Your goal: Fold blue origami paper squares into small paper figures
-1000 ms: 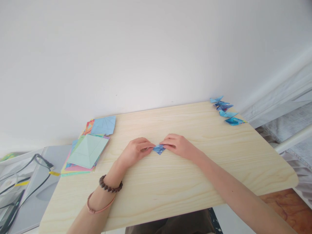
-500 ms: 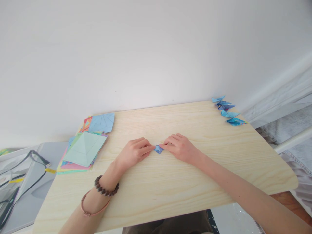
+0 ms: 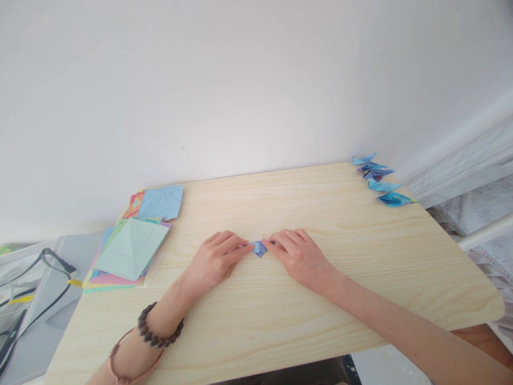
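Note:
A small piece of folded blue paper (image 3: 259,249) is at the middle of the wooden table (image 3: 256,321). On its left side, my left hand (image 3: 216,258) pinches it between thumb and fingers. My right hand (image 3: 300,255) grips the opposite side in the same way, fingers bent. Between the fingertips only the middle and the lower point of the paper show; its ends are hidden. Beaded and cord bracelets circle my left wrist.
Stacked coloured paper sheets (image 3: 132,248) lie on the left, with a creased blue sheet (image 3: 162,201) behind them. Several folded blue paper figures (image 3: 385,185) stand in a row at the far right edge. Black cables (image 3: 60,259) lie beside the table, left. A white wall rises behind.
The view has shifted slightly. Both hands remain on the folded blue paper, the right fingers lying a little lower and more spread along its side.

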{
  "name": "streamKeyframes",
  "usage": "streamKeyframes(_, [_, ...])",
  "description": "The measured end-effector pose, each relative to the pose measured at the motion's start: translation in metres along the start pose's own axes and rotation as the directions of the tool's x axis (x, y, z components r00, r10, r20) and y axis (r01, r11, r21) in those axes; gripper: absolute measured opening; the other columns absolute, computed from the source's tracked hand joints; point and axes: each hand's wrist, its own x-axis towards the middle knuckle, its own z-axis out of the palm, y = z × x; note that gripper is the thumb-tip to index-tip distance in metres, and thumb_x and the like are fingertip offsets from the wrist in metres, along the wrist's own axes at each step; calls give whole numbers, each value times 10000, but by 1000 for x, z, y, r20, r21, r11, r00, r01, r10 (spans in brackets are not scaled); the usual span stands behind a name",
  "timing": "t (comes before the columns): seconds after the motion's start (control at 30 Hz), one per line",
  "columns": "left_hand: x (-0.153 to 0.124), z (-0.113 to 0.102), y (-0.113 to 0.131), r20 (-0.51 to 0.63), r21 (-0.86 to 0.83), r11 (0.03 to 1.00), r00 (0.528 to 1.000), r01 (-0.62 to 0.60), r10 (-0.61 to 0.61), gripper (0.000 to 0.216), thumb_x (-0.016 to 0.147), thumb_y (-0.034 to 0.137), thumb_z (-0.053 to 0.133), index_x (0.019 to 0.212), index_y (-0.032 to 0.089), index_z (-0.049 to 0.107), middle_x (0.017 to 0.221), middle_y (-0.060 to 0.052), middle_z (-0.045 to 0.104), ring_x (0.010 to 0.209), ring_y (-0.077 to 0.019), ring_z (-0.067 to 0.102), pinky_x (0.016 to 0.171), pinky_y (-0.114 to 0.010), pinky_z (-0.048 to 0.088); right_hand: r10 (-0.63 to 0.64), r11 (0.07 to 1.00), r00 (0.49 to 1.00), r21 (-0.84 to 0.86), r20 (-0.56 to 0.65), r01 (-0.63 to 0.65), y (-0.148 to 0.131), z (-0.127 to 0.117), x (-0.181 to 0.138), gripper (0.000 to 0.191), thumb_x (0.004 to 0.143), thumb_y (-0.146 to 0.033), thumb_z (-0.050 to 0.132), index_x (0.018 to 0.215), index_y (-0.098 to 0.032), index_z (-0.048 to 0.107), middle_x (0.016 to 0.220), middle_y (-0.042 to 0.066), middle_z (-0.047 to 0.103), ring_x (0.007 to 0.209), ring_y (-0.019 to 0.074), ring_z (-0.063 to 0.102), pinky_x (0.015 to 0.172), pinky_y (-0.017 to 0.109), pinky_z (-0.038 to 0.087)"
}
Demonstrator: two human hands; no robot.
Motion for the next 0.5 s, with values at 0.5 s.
streamKeyframes(0.5, [1, 3, 12, 38, 142, 990, 999, 17, -22, 449, 812, 41, 424, 1233, 181, 493, 1012, -87, 607, 977, -238, 513, 759, -366, 434, 37, 998, 999, -43, 33, -36, -12, -3, -4, 409, 876, -59, 335, 1273, -103, 428, 1080, 125, 578, 973, 232, 479, 769, 373, 356])
